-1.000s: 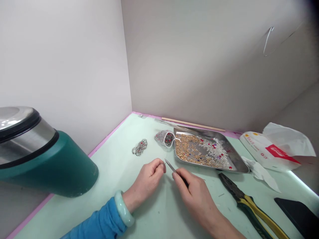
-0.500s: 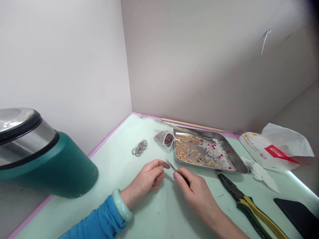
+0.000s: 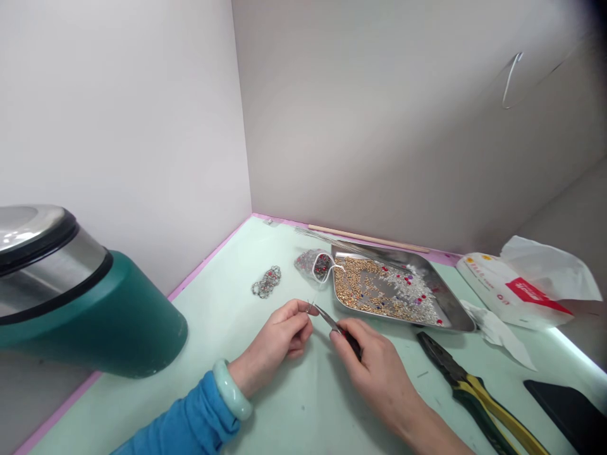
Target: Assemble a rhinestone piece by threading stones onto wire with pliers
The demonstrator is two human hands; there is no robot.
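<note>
My left hand (image 3: 279, 338) rests on the pale green table, thumb and forefinger pinched on a tiny wire piece I cannot make out. A jade bangle (image 3: 231, 390) and a blue sleeve are on that wrist. My right hand (image 3: 372, 363) grips slim metal tweezers (image 3: 332, 322), whose tip meets the left fingertips. Just behind the hands lies a steel tray (image 3: 455, 309) full of gold, silver and red beads.
A finished beaded piece (image 3: 266, 282) and a small bag of beads (image 3: 315, 263) lie behind the hands. Yellow-handled pliers (image 3: 469, 385), a black object (image 3: 569, 411), white plastic bags (image 3: 521, 284) and a wooden stick (image 3: 367, 238) are at right. A green-and-steel container (image 3: 71, 297) stands at left.
The left fingers have shifted their pinch slightly and the tweezers' tip has moved closer to them. Both hands stay in the same spot.
</note>
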